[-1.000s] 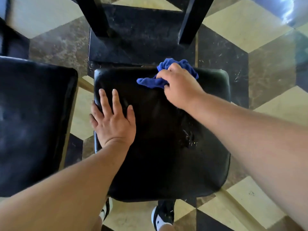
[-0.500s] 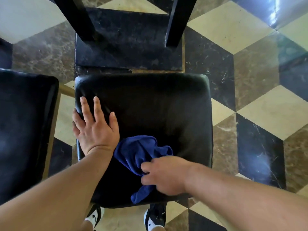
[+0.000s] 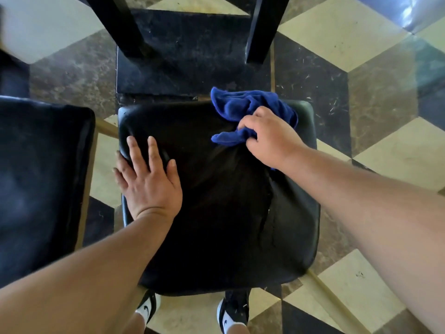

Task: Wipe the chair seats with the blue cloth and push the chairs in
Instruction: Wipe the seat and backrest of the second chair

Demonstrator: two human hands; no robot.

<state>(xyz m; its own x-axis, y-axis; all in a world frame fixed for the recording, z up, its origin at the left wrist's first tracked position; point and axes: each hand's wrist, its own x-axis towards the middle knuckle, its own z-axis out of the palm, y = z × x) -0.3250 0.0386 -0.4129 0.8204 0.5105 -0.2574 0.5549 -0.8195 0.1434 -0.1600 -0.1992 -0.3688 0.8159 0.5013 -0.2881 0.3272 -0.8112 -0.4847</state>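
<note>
A black padded chair seat (image 3: pixel 216 225) fills the middle of the view. My right hand (image 3: pixel 267 138) grips the crumpled blue cloth (image 3: pixel 245 104) at the seat's far right corner, and part of the cloth hangs over the far edge. My left hand (image 3: pixel 149 179) lies flat on the seat's left side, fingers straight, with the outer fingers over the left edge. A second black chair seat (image 3: pixel 41 177) stands close by on the left.
Two black table legs (image 3: pixel 115 27) (image 3: pixel 262 27) rise just beyond the seat, on a dark base (image 3: pixel 192 56). The floor (image 3: pixel 361 116) is tiled in cream, brown and black diamonds. My two shoes (image 3: pixel 231 312) show under the seat's near edge.
My right hand swept the cloth from the far edge to the near edge of the seat and back to the far right corner. The left hand stayed flat on the seat.
</note>
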